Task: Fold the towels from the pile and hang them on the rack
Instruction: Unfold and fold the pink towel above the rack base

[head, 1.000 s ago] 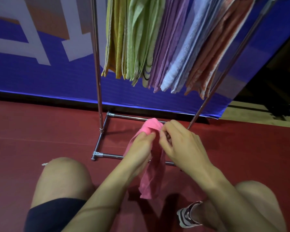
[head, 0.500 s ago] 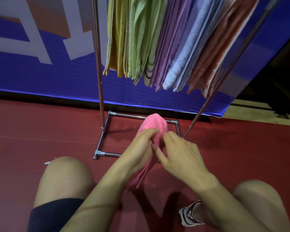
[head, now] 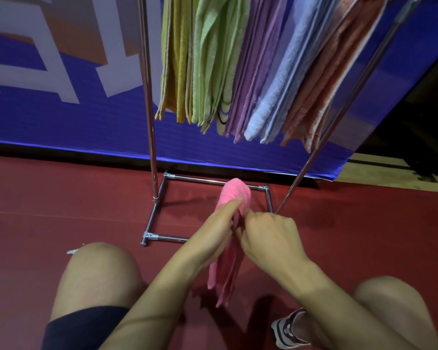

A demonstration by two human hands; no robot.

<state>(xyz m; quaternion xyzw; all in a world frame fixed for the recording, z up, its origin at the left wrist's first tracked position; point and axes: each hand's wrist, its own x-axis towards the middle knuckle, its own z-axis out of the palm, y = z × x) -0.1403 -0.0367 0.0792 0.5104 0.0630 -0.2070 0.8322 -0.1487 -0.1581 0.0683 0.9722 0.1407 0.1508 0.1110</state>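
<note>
A pink towel, folded over into a narrow hanging strip, is held in front of me above the red floor. My left hand holds its left side, with the forefinger stretched up along the fold. My right hand pinches its right edge close beside the left hand. The towel's lower end dangles between my forearms. Behind stands the chrome rack, and several folded towels in yellow, green, purple, pale blue and orange hang on it.
The rack's base frame lies on the red floor just beyond my hands, and its slanted right pole rises behind them. A blue banner backs the rack. My bare knees and a shoe flank the towel.
The towel was raised and its top doubled over into a rounded fold. My right hand moved from that top down to the right edge, and the dangling end now hangs a little lower.
</note>
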